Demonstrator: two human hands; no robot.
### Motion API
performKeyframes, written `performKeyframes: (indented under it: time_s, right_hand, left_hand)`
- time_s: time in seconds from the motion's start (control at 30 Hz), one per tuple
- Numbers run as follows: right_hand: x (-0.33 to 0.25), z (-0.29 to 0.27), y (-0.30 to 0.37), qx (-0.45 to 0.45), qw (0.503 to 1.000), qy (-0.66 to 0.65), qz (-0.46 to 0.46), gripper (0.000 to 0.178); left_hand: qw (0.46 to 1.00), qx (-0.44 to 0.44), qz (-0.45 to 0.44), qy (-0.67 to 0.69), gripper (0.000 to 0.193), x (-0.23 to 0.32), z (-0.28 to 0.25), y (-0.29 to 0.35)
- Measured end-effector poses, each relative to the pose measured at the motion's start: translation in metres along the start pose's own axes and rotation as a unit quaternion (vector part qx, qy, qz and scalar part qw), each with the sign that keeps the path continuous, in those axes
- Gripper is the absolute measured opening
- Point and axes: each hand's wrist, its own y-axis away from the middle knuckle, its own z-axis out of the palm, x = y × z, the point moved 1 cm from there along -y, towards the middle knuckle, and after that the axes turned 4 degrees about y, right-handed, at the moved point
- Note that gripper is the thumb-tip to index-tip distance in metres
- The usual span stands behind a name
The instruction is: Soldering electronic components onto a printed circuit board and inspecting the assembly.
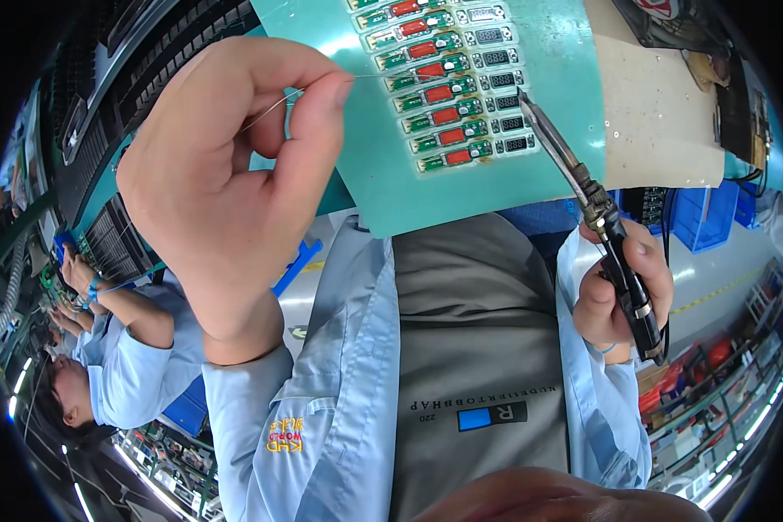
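My left hand (235,165) pinches a thin silvery wire (370,76), which looks like solder, between thumb and forefinger. Its free end reaches over a column of small green circuit boards (444,115) with red parts. Beside them runs a column of small dark display modules (509,102). Both columns sit on a teal sheet (391,196). In my right hand (652,270) is a soldering iron (605,213), gripped by its black handle. The iron's tip is at the right edge of the display modules; whether it touches one, I cannot tell.
A tan work surface (648,104) lies right of the teal sheet, with a dark object (739,126) at its far side. Blue bins (705,217) stand below at right. On the left are black slotted racks (117,239) and another person's hand (78,271).
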Motion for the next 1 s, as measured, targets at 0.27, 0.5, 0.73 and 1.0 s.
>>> performKeyframes:
  time_s: [0.27, 0.5, 0.73, 1.0]
  right_hand:
    - [0.004, 0.010, 0.002, -0.007, 1.000, 0.017, 0.021, 0.053]
    - [0.001, 0.021, 0.002, 0.028, 0.999, 0.001, 0.019, 0.051]
    - [-0.001, 0.029, 0.000, 0.031, 0.998, -0.007, 0.046, 0.050]
    - [-0.002, 0.032, -0.001, 0.033, 0.997, -0.005, 0.076, 0.049]
  left_hand:
    - [0.991, 0.111, 0.042, 0.060, 0.009, -0.027, 0.026, 0.015]
    - [0.999, 0.038, 0.001, 0.018, 0.009, -0.010, 0.009, 0.006]
    - [0.995, -0.013, -0.070, 0.063, 0.009, -0.004, 0.019, 0.000]
    - [0.992, 0.102, 0.003, 0.076, 0.010, -0.022, 0.031, 0.015]
